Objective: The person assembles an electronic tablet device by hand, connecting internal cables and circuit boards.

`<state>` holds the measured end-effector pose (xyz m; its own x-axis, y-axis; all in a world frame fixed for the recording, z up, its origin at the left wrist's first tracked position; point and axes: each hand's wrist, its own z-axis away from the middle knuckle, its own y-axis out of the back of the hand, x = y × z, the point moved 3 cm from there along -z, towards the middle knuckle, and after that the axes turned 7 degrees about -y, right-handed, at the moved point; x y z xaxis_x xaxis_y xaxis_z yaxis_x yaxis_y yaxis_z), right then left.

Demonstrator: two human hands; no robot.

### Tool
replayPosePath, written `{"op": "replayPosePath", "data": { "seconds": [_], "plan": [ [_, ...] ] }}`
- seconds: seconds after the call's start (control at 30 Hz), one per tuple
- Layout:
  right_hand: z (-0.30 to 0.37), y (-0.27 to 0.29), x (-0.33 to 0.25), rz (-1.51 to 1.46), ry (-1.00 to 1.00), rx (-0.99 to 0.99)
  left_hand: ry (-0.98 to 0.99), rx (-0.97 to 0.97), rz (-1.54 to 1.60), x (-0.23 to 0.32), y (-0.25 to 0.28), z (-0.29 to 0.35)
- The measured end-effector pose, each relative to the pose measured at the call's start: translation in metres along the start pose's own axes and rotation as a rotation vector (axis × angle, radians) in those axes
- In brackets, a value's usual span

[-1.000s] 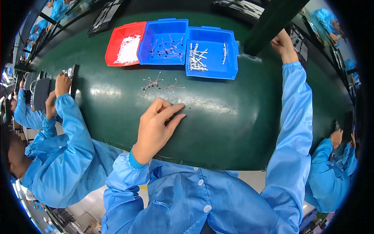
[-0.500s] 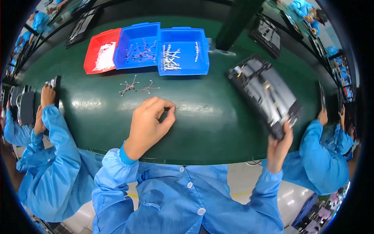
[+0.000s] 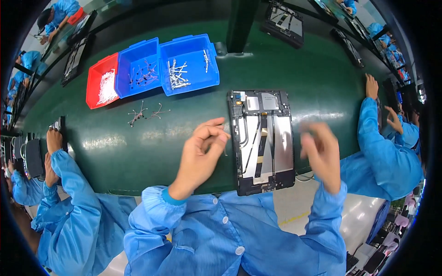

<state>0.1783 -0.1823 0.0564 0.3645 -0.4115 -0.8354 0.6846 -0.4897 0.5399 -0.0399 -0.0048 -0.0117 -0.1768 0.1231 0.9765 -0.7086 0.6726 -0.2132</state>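
Observation:
An opened tablet [image 3: 286, 152] lies on the table in front of me, its silver inner plate, dark ribbon cables and black frame facing up. Just left of it, my left hand [image 3: 198, 158] is closed in a pinch; a thin pale wire [image 3: 225, 151] seems to poke out below the fingertips. My right hand [image 3: 322, 154] hovers off the tablet's right edge, blurred by motion, its fingers loosely apart with nothing visible in them. Several thin wires with small ends [image 3: 138, 114] lie loose on the table, beyond my left hand.
A red bin [image 3: 92, 87] of white pieces stands beside a blue bin [image 3: 124, 53] of wires and another blue bin [image 3: 195, 43] of white-and-dark strips. A dark post [image 3: 239, 27] rises behind. Another opened device [image 3: 287, 23] lies far right. Co-workers sit on both sides.
The tablet has come from the right to lie upright before me, and my right hand has let go of it. My left hand stays pinched, now beside the tablet. The view has turned.

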Motion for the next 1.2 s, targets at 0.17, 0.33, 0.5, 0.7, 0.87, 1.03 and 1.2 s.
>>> {"op": "replayPosePath", "data": {
  "seconds": [0.17, 0.33, 0.5, 0.7, 0.87, 1.03, 1.2],
  "plan": [
    [-0.089, -0.036, 0.003, 0.486, 0.461, 0.144, -0.074, 0.036, 0.043, -0.021, -0.019, -0.002],
    [-0.083, -0.073, -0.035, 0.762, 0.322, -0.075, -0.082, 0.081, 0.034, -0.014, 0.0, 0.007],
    [-0.061, -0.076, -0.033, 0.722, 0.289, -0.094, 0.104, 0.073, 0.108, 0.007, 0.028, 0.016],
    [-0.029, -0.087, -0.086, 0.085, 0.489, -0.019, 0.009, 0.038, 0.243, 0.013, 0.033, 0.016],
    [-0.016, -0.127, -0.072, -0.375, 0.072, -0.572, 0.011, -0.02, 0.413, 0.01, 0.026, 0.019],
    [-0.015, -0.135, -0.062, -0.49, 0.117, -0.476, 0.014, -0.037, 0.41, 0.012, 0.024, 0.021],
    [-0.012, -0.137, -0.064, -0.315, 0.338, -0.237, 0.032, 0.017, 0.439, 0.004, 0.026, 0.024]
  ]
}}
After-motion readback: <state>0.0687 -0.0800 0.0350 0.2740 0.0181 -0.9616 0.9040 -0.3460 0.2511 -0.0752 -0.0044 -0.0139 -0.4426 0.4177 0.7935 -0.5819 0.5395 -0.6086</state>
